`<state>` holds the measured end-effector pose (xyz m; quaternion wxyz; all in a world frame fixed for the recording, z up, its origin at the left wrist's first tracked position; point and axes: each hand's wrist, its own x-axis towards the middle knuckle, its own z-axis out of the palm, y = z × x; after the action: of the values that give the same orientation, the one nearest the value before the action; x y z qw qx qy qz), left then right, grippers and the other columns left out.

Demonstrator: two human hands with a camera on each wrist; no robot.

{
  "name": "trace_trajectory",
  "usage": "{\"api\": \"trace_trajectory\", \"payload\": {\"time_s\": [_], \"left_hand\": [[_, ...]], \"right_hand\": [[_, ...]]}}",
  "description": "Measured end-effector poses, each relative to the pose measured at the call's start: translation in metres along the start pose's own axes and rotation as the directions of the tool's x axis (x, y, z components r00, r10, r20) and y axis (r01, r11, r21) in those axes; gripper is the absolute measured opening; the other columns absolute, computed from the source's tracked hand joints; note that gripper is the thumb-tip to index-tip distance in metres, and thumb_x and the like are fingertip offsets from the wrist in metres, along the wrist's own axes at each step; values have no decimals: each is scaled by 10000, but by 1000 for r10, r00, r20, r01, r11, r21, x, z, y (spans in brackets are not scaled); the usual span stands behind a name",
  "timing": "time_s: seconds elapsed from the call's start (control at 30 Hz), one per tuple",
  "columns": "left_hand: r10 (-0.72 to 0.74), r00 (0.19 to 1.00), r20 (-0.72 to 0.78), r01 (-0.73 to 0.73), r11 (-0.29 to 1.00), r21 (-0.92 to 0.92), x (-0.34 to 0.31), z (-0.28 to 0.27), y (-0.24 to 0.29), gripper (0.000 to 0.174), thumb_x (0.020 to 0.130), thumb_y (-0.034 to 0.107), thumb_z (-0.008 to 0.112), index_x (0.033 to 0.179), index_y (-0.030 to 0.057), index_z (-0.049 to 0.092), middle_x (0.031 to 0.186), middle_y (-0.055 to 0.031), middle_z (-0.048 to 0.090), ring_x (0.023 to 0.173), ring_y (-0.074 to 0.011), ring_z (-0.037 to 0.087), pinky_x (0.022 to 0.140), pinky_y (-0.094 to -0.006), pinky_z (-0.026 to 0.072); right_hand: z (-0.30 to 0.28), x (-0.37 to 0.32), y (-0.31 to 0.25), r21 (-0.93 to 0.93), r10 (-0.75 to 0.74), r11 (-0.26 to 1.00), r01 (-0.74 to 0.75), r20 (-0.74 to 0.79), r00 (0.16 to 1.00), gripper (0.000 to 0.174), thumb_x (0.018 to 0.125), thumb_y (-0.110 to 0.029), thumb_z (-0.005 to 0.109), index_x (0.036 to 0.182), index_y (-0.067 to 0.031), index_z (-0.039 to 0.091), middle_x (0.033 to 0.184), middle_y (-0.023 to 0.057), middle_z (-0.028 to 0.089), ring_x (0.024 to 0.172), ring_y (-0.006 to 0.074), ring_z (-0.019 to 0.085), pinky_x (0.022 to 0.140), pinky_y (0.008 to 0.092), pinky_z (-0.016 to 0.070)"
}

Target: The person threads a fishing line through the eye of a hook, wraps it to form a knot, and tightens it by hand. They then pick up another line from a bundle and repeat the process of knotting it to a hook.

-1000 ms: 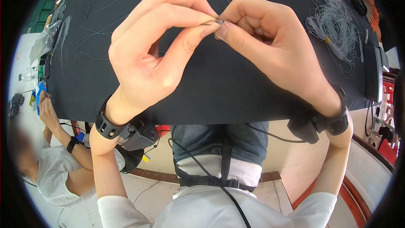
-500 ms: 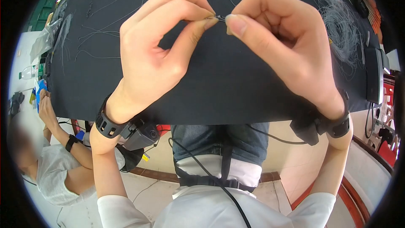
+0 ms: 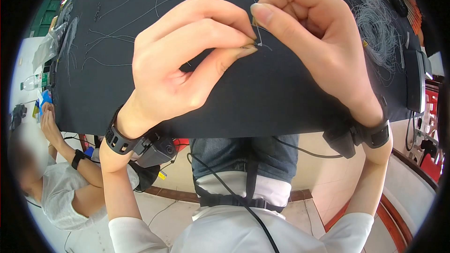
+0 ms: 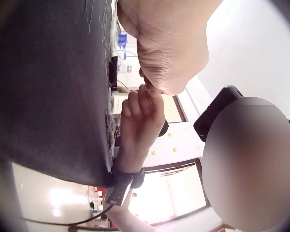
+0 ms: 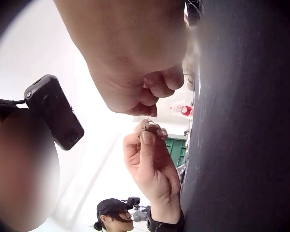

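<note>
Over the dark table, my left hand [image 3: 173,68] pinches a tiny grey piece between thumb and fingertips, with a bright bit [image 3: 259,44] of it showing at the tips. From there a thin pale strand [image 3: 260,30] runs up to my right hand [image 3: 314,42], whose thumb and forefinger pinch it while the other fingers curl in. A loose strand end [image 3: 268,47] sticks out to the right of the left fingertips. In the right wrist view, the left hand's fingertips [image 5: 146,130] sit just below the right hand's. What exactly the tiny piece is, I cannot tell.
Thin grey strands [image 3: 112,37] lie loose across the black tabletop [image 3: 262,107]. A big tied coil of strand [image 3: 375,42] lies at right, beside a black box [image 3: 415,82]. Another person [image 3: 70,182] sits at left, near a plastic bottle [image 3: 32,82].
My fingertips were together at first. Then the right hand drew away to the right and up, and the left hand lowered slightly, leaving a strand stretched between them.
</note>
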<state>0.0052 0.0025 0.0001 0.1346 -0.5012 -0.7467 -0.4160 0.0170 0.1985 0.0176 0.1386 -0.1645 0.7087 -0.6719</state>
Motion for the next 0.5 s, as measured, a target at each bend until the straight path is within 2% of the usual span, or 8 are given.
{"api": "trace_trajectory", "payload": {"time_s": [0.1,0.3,0.4,0.5], "left_hand": [[-79,996,-51,78,997,-17,-2,1,4,155,717,-133,567,839,-38,582,896,-147,587,721,-151,561,625,-220,456],[-159,981,-111,158,987,-19,-5,1,5,132,773,-114,547,871,-32,577,938,-131,578,758,-110,548,628,-191,441],[-138,978,-156,135,990,-31,-5,3,1,118,784,-106,550,874,-34,572,942,-125,578,774,-110,549,640,-189,441],[-204,965,-162,197,979,-56,-5,3,2,114,788,-106,550,872,-33,573,949,-120,578,800,-118,551,676,-197,442]], "right_hand": [[6,-2,21,-259,-204,946,194,-15,979,98,882,-84,525,852,3,557,701,-36,524,633,-21,433,540,135,307],[9,-1,22,-274,-127,955,113,-34,991,98,881,-75,524,851,15,548,708,-50,506,628,-32,407,528,131,294],[12,-2,24,-242,-152,960,141,-28,988,105,875,-79,536,833,17,543,685,-59,482,597,-33,378,500,140,272],[13,-3,22,-261,-153,954,144,-15,988,107,869,-76,544,813,15,541,657,-63,458,573,-32,352,477,152,251]]}}
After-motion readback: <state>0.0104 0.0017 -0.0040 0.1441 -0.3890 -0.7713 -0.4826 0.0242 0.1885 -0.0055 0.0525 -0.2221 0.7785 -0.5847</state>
